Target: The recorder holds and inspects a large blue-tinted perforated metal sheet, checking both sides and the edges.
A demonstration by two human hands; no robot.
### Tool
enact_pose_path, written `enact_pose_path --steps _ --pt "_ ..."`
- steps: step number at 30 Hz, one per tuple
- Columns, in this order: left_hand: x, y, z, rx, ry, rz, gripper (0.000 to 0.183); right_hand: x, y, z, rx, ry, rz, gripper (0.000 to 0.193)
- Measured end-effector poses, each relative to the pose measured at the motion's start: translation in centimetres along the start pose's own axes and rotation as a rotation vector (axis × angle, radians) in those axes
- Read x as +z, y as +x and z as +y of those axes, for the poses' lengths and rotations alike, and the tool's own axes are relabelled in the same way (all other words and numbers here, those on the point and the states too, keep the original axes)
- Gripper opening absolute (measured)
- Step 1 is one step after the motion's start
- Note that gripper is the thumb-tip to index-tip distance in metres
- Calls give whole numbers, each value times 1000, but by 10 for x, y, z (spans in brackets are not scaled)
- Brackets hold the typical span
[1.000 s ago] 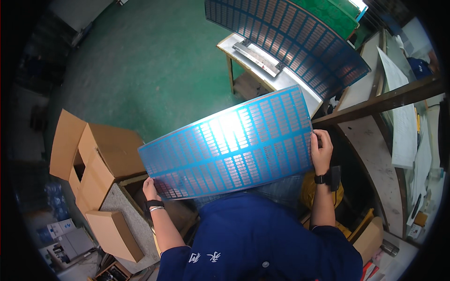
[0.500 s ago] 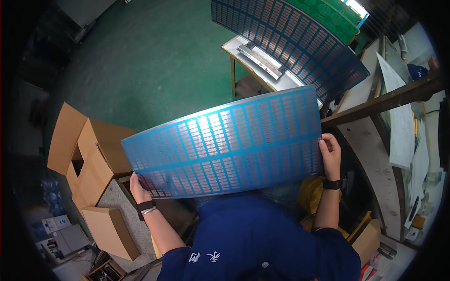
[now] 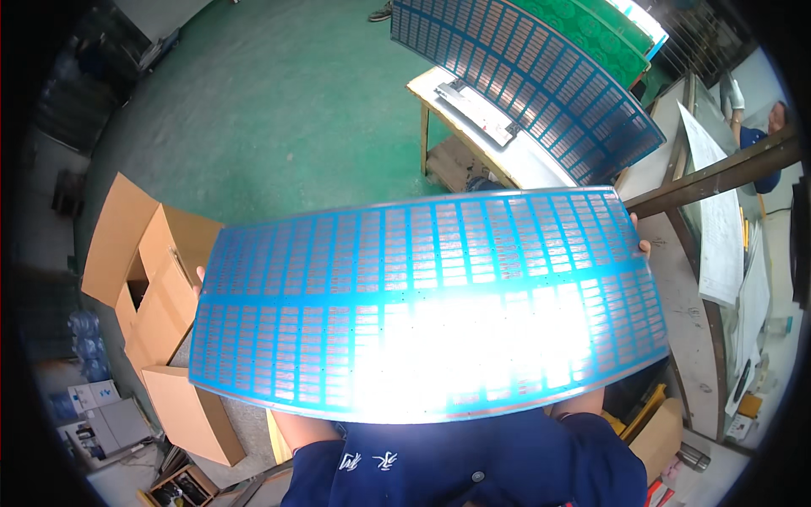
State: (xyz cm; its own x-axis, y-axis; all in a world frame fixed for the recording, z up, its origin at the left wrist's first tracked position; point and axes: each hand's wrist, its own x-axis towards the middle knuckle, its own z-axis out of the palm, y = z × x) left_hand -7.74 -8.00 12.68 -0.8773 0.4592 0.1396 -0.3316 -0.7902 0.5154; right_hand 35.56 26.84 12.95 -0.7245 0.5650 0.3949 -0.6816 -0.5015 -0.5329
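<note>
A wide, shiny blue panel (image 3: pixel 363 279) with rows of small copper-coloured rectangles spans the view in front of my body, and glare washes out its lower middle. My left hand (image 3: pixel 200 279) grips the panel's left edge, with only fingertips showing beyond it. At the opposite edge my right hand (image 3: pixel 644 245) holds on, its fingers partly visible at the upper right side. The panel hides both palms and most of my forearms. A second panel of similar pattern (image 3: pixel 524 80) stands at an angle over the white-topped table (image 3: pixel 545 171) beyond.
To the left are an open cardboard box (image 3: pixel 160 287) and a smaller carton (image 3: pixel 193 414). A wooden beam (image 3: pixel 718 176) crosses at right, beside a leaning board and hanging papers (image 3: pixel 718 245). Another person (image 3: pixel 764 144) is at the far right. A shoe (image 3: pixel 382 13) shows at the top.
The panel has come up closer and tilted toward me, now covering my wrists and most of my forearms. Glare moved from its upper middle to the lower middle. Both hands still grip it.
</note>
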Motion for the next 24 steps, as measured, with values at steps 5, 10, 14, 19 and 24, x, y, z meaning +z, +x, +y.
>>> enact_pose_path --steps 5,10,14,19,24 --pt "-5 -2 5 -143 -74 34 39 -55 -15 -4 361 466 55 46" --pt "-5 -6 3 -213 -62 61 39 79 20 41 -199 -681 800 45" --pt "-15 -12 -2 -240 18 80 40 85 12 37 -161 -276 907 43" --pt "-39 -30 -10 -242 404 91 43 58 -20 34 201 -401 662 46" --pt "-48 -44 -25 -212 1134 -107 47 59 -10 52 228 -422 637 48"
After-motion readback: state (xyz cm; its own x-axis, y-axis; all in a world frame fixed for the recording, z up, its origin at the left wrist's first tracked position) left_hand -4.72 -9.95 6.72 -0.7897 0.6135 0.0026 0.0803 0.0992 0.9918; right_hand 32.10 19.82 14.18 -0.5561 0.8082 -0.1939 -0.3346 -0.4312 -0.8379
